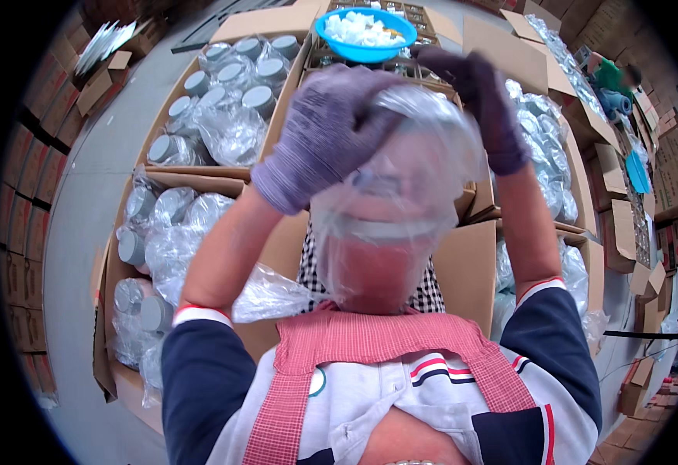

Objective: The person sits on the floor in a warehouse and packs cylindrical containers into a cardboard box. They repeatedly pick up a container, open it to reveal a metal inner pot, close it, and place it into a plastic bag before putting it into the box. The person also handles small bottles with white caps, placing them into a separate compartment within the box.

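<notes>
At centre frame a clear bag wraps a jar, its long axis upright. The left hand clenches the bag's top from the upper left; the right hand pinches it from the upper right, both gloved. Boxes of bagged jars lie behind.

Your left hand, right hand: purple knit gloves. Navy sleeves, red-white cuff stripes, red checked apron over white top.

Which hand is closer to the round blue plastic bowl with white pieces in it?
The right hand. Its fingers reach up just below and right of the blue bowl. The left hand sits lower, gripping the clear plastic bag.
</notes>
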### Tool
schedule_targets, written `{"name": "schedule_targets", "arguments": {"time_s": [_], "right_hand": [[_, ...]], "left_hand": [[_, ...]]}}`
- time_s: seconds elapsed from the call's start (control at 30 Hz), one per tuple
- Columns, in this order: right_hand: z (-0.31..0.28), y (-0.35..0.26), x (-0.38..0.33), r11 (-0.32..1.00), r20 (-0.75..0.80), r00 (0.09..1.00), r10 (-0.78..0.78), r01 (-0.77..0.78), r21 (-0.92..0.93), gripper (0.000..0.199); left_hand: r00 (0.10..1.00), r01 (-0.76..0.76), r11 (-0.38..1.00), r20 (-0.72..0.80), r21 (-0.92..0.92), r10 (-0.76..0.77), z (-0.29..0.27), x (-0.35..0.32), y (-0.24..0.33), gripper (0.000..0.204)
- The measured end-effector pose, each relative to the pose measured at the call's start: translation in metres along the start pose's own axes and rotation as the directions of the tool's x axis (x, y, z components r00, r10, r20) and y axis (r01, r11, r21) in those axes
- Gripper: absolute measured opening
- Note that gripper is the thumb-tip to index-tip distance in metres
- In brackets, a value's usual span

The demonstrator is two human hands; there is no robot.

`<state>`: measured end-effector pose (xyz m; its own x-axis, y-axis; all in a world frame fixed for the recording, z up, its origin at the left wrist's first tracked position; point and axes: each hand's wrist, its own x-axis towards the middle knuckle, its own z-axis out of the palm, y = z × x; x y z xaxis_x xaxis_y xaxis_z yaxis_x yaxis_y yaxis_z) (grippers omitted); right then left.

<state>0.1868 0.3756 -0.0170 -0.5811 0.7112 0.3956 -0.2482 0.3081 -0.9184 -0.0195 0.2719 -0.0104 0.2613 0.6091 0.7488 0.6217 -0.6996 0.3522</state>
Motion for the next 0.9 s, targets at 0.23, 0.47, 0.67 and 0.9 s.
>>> {"name": "schedule_targets", "arguments": {"time_s": [0.23,0.47,0.67,0.9], "right_hand": [[0.021,0.025,-0.053,0.960,-0.267,0.946,0.186,-0.116,0.256,0.076],[-0.011,0.104,-0.114,0.254,0.153,0.972,-0.177,0.195,-0.947,0.048],[0.068,0.143,-0.119,0.597,0.413,0.849,0.329,0.152,-0.788,0.045],[0.133,0.241,0.113,0.754,0.328,0.933,0.147,0.109,-0.647,0.038]], "left_hand": [[0.982,-0.090,0.895,0.111,-0.438,0.154,0.010,-0.010,-0.038,0.026],[0.931,0.104,0.991,-0.342,-0.081,-0.126,-0.018,-0.116,-0.146,0.016],[0.448,0.130,0.102,-0.034,-0.986,-0.893,-0.001,-0.266,-0.249,0.052],[0.316,0.329,-0.109,0.218,-0.938,-0.923,-0.159,-0.272,-0.300,0.046]]}}
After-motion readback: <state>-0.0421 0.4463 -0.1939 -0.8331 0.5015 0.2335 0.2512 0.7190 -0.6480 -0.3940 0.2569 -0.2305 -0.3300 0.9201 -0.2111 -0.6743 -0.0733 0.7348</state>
